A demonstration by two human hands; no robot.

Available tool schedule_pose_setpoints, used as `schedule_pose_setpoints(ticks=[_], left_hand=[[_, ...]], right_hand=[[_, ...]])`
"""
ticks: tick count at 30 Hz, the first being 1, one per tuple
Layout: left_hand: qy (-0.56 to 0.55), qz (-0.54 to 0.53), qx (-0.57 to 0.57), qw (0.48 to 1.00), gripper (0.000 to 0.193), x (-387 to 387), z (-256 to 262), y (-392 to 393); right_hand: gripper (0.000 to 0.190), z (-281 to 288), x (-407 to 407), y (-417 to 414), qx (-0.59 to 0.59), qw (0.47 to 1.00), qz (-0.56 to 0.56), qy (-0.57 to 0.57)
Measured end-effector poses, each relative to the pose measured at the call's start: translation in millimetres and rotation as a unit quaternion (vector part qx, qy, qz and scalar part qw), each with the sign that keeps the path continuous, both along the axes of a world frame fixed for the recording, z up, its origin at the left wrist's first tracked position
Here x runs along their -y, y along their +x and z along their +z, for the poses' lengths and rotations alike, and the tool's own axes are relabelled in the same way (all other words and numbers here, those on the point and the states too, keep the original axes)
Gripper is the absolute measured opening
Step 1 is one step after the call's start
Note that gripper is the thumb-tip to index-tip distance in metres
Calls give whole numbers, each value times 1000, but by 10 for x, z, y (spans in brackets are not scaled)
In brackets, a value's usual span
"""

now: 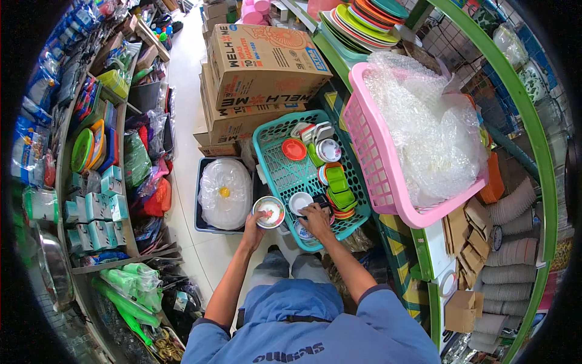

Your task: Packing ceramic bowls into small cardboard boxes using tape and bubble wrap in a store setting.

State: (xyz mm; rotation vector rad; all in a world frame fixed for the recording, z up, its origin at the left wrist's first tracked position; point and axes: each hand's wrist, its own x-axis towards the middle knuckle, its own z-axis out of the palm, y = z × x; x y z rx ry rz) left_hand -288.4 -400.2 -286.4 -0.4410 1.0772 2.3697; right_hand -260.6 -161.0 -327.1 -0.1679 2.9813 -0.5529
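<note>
My left hand [254,227] grips a small round bowl [270,212] with a white inside, a floral pattern and a coloured rim, just left of a turquoise plastic basket [282,168]. Inside the basket's near end, my right hand [315,218] reaches down among small dishes. A plain white bowl [300,202] lies beside its fingertips, and a blue-patterned dish [303,230] is partly under it. Whether the right fingers hold something is unclear. Further along the basket are green square dishes [337,180], a red round dish [294,149] and a floral white dish [328,150].
Stacked cardboard cartons [268,68] stand beyond the basket. A pink basket [391,200] filled with bubble wrap [418,132] sits to the right, near shelves of stacked bowls [509,255]. At left, a dark blue tub [200,223] holds a plastic-wrapped container [225,193]. Packed shelves [129,218] line the aisle.
</note>
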Motion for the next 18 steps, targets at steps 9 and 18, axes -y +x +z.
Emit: schedule_pose_setpoints(ticks=[9,18], left_hand=[[0,9,19,1000,41,37,-28,5],[9,-11,-8,1000,46,18,-93,-10]], right_hand=[[23,-95,-60,-21,-19,999,30,-1],[20,204,-105,66,-44,981,-50,-183]])
